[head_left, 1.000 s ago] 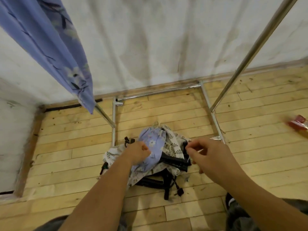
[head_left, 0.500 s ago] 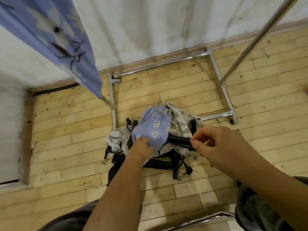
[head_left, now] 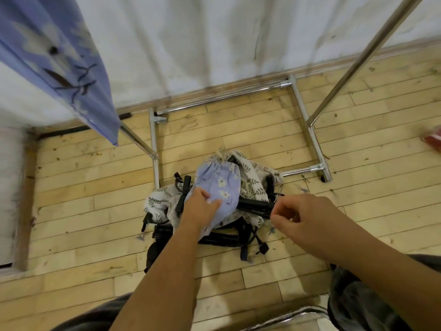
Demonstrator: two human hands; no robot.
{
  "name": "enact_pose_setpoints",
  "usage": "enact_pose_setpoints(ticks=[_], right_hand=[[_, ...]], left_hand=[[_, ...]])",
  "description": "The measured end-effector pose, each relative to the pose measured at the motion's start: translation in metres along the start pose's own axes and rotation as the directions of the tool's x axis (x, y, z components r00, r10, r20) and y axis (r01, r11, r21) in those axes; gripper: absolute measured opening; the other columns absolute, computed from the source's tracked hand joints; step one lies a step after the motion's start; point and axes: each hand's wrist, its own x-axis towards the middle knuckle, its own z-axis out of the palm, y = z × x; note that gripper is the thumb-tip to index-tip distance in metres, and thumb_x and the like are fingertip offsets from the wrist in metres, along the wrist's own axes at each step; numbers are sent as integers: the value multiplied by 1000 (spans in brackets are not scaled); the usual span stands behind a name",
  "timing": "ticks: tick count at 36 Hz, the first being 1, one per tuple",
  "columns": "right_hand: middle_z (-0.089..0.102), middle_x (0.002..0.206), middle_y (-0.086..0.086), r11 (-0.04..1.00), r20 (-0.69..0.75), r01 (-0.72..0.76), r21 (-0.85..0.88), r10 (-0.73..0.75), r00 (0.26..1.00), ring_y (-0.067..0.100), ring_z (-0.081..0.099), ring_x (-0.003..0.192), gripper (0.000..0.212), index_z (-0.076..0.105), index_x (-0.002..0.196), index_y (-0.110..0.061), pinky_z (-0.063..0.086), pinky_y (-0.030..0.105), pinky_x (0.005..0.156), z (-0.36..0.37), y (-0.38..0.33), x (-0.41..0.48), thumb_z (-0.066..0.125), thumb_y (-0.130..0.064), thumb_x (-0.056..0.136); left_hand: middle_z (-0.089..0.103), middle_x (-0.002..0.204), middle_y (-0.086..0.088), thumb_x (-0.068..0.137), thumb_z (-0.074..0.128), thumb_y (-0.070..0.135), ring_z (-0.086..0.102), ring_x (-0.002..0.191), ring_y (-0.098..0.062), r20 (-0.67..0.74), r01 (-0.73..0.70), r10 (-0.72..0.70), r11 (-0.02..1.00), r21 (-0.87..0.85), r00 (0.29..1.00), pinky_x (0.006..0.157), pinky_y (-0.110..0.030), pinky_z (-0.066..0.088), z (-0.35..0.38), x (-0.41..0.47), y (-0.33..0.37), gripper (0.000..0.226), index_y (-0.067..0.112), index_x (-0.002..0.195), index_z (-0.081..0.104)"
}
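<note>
A pile of clothes lies on the wooden floor between the rack's feet. On top is a lilac garment with white flowers [head_left: 222, 185]; under it a white cloth with a grey leaf print [head_left: 253, 177] and several black hangers [head_left: 253, 206]. My left hand [head_left: 199, 206] grips the lower edge of the lilac garment. My right hand [head_left: 303, 218] hovers just right of the pile with thumb and forefinger pinched together near a hanger's wire hook; whether it holds anything I cannot tell.
A chrome clothes rack [head_left: 307, 120] stands over the pile, one slanted pole at right, another at left. A lilac flowered garment [head_left: 59, 65] hangs at upper left. White wall behind. A red object [head_left: 433, 140] lies at the right edge. A metal bar [head_left: 293, 316] is near my knees.
The camera has tilted further down and closer to the pile. My left hand has stayed on the lilac garment; my right hand has kept its pinch beside the hangers.
</note>
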Motion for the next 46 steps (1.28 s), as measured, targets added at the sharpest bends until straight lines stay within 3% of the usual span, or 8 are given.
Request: enact_pose_setpoints(ticks=[14,19,24,29,34,39,43,46], right_hand=[[73,86,-5,999,72,-25,-35,27,997,18,70,76,22,71,104,-29,56,27,65,-6,-3,-5,53,-42,104],[70,119,-1,993,63,-71,90,65,996,15,67,102,58,61,138,-24,56,33,86,-5,-5,-2,38,-64,102],[70,124,1,944,69,-133,301,118,991,18,71,102,127,59,136,-25,60,44,91,-5,-9,-4,21,-111,50],[74,98,3,932,74,-204,298,191,979,19,73,89,49,67,108,-22,62,45,86,-6,-7,-2,51,-66,97],[69,92,4,963,37,-213,164,210,977,15,65,80,21,66,102,-18,50,30,65,-9,5,5,50,-33,104],[59,88,5,989,94,-144,24,141,986,15,51,72,22,56,90,-16,39,28,60,-9,10,1,45,-27,107],[61,88,15,998,153,-56,6,55,987,19,46,70,24,57,94,-9,39,30,62,-10,6,-1,46,-26,106],[46,74,4,999,166,-10,-49,18,986,16,37,64,26,46,79,-16,35,28,60,-9,6,-2,50,-25,104]], left_hand=[[42,66,-3,98,61,28,35,54,-17,96,-126,119,990,68,988,52,-26,27,-50,-72,88,30,20,74,45],[71,88,-6,97,63,39,66,71,-20,143,-215,197,968,128,970,63,-33,50,-60,-132,109,12,28,95,66],[60,90,8,99,62,39,59,68,4,244,-341,308,934,104,920,61,-14,44,-39,-174,114,9,30,98,59],[53,121,11,97,66,29,59,97,-3,370,-521,452,847,109,812,78,-8,44,-6,-183,125,20,31,116,62],[46,135,16,96,67,42,48,115,0,505,-666,542,741,90,671,94,-11,39,-2,-179,123,27,32,122,65],[62,119,26,97,51,64,59,108,9,604,-480,334,873,92,723,98,-23,50,-22,-159,123,35,42,122,63],[69,112,14,101,41,64,67,101,-4,388,-107,107,994,-22,915,98,-38,56,-32,-137,113,45,31,127,58],[70,111,3,105,36,59,68,100,-15,274,103,-56,982,-160,960,97,-43,57,-36,-126,112,48,24,126,61]])
